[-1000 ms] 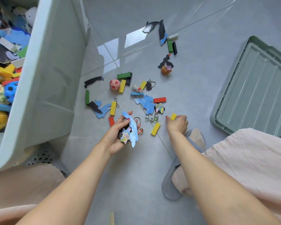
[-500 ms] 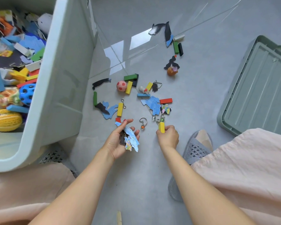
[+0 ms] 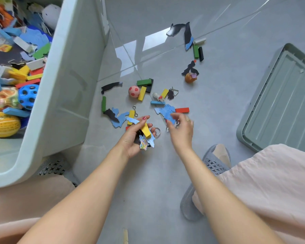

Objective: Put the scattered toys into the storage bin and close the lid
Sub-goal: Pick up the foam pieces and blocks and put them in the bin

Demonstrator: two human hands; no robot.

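A yellow block [image 3: 146, 130] and flat puzzle pieces [image 3: 145, 142] are held in the curled left hand [image 3: 134, 136]. The blurred right hand [image 3: 180, 128] is reaching over a blue puzzle piece [image 3: 165, 110]; its grip cannot be told. Toys are scattered at twelve o'clock, around a pink ball [image 3: 134, 91]. The open storage bin [image 3: 60, 81] is seen at ten o'clock, the lid [image 3: 278, 106] at three.
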